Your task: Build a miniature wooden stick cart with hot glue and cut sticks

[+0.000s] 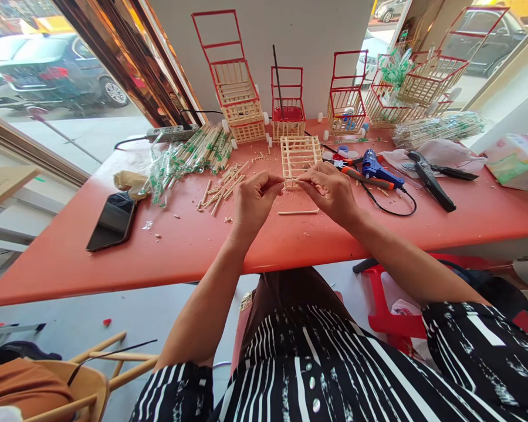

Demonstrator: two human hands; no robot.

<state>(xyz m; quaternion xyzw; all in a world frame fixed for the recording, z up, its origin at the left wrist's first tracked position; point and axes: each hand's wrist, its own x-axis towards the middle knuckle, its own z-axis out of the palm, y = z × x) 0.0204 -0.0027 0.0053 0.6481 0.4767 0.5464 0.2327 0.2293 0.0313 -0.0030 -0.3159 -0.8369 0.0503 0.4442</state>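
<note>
My left hand (257, 196) and my right hand (330, 190) are both closed in a pinch, fingertips close together. Between them runs a short, thin wooden stick (291, 183), mostly covered by the fingers. Just behind the fingertips, a small lattice frame of pale wooden sticks (303, 153) rests on the table; its near edge is partly hidden, and I cannot tell whether the fingers touch it. One loose wooden stick (298, 213) lies in front, below the hands. Left of my left hand is a pile of cut wooden sticks (224, 189).
Along the back stand several little stick carts with red handles (237, 88). A blue glue gun (375, 166), pliers (356, 174) and black-handled cutters (431, 179) lie right. Wrapped chopsticks (202, 149) and a phone (112, 221) are left on the red table (180, 258).
</note>
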